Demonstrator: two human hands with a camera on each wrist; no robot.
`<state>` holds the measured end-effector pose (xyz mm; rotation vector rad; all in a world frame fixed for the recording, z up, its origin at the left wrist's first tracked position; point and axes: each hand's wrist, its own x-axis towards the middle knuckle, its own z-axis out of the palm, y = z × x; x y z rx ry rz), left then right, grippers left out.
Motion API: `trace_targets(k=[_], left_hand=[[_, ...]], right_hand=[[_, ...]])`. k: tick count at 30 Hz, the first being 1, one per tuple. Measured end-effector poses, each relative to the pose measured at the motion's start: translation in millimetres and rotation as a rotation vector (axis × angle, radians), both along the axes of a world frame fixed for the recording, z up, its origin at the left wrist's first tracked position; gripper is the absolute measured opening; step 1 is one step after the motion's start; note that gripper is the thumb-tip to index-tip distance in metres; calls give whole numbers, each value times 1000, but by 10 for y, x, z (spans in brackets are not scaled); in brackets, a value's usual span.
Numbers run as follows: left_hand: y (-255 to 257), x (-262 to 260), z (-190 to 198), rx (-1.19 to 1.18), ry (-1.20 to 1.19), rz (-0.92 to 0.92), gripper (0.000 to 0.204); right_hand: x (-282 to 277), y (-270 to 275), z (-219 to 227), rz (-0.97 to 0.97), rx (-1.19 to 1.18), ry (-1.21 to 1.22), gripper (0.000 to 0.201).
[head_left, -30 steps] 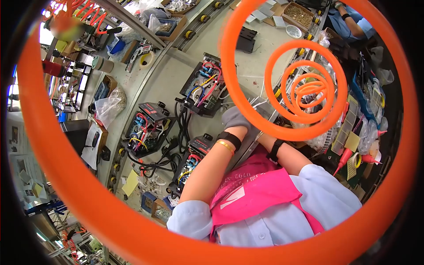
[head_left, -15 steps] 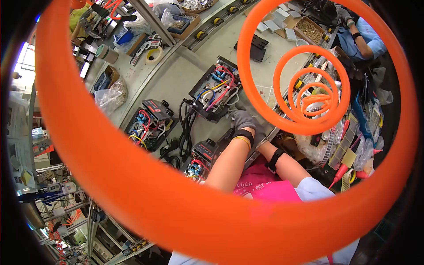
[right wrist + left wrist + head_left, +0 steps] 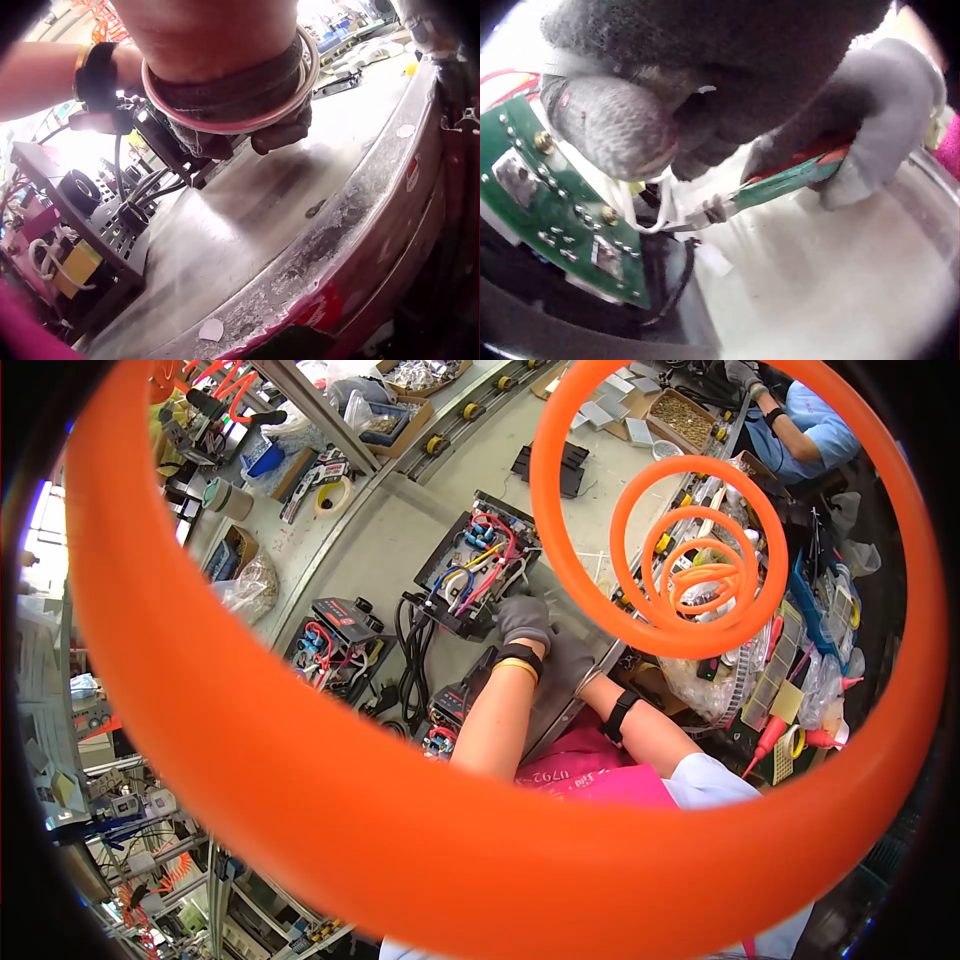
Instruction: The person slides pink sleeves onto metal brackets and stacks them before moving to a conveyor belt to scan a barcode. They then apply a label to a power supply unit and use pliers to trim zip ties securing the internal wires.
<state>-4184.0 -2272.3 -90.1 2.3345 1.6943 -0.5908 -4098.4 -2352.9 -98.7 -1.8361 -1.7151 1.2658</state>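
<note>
My gloved left hand [image 3: 525, 620] is at the near corner of an opened black electronic unit [image 3: 475, 565] with coloured wires. In the left wrist view, its thumb and curled fingers pinch white wire [image 3: 660, 214] beside a green circuit board [image 3: 562, 202]. My gloved right hand [image 3: 892, 112] comes in from the other side and grips pliers [image 3: 787, 182] with green and red handles. The pliers' metal tip lies right at the white wire; its jaws are partly hidden. A small white connector [image 3: 714, 259] hangs below them.
A coiled orange air hose [image 3: 700, 640] hangs close before the head camera. Two similar units [image 3: 340, 630], [image 3: 460, 705] stand nearer with black cables [image 3: 415, 660]. A black plastic part [image 3: 550, 468] lies farther along the bench. Another person's arm [image 3: 795, 435] is at the upper right.
My left hand has come forward from near the bench edge to the unit's corner, and my right hand follows close beside it. The head view has shifted.
</note>
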Motion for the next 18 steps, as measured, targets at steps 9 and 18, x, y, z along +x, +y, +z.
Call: trace_targets(k=[9, 18], left_hand=[[38, 32, 758, -182, -185, 27, 22], [-429, 290, 1156, 5, -731, -72, 22]], right_hand=[[71, -1, -252, 62, 139, -15, 45], [462, 27, -361, -194, 363, 97, 41]])
